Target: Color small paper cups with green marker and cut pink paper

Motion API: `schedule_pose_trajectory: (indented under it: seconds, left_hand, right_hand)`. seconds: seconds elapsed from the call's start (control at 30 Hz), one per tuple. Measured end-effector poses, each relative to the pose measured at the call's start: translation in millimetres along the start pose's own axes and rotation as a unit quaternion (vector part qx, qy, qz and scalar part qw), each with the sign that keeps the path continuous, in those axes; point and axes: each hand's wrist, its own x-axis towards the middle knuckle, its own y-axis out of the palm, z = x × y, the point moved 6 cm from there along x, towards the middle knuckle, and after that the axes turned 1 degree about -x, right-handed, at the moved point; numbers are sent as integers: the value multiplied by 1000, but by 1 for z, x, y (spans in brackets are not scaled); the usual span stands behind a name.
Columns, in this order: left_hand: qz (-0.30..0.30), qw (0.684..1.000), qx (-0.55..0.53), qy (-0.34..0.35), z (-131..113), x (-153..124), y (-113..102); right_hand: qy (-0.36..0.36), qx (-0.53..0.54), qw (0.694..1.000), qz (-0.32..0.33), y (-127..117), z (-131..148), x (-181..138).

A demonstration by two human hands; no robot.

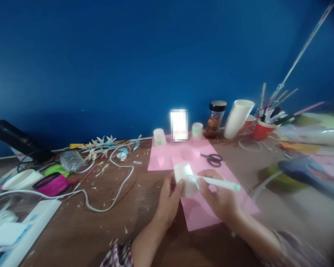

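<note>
My left hand (168,202) is closed round a small white paper cup (184,178), holding it over a pink paper sheet (200,211) on the brown table. My right hand (219,198) grips a white marker with a green cap (219,183), its tip against the cup's side. Black scissors (212,159) lie on the pink sheet just beyond the hands. Two more small white cups (159,137) (197,130) stand at the far edge of the pink paper.
A glass jar with a black lid (215,118), a tall white cup (238,118) and a red cup of pens and brushes (263,128) stand at the back right. A white cable (111,200), dried flowers (100,142), magenta thread spool (52,184) and white boxes (22,233) clutter the left.
</note>
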Motion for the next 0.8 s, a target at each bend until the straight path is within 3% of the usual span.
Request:
schedule_pose_trajectory:
  seconds: [0.33,0.53,0.8]
  left_hand:
    - [-6,1000,-17,-1,-6,-1,2]
    - [-4,999,-37,-5,-8,-2,4]
    - [2,999,-34,-3,-8,-1,4]
  right_hand:
    - [13,-2,1000,-13,-4,2,1]
    - [75,85,993,-20,-3,-7,0]
    - [49,67,997,4,0,-5,-1]
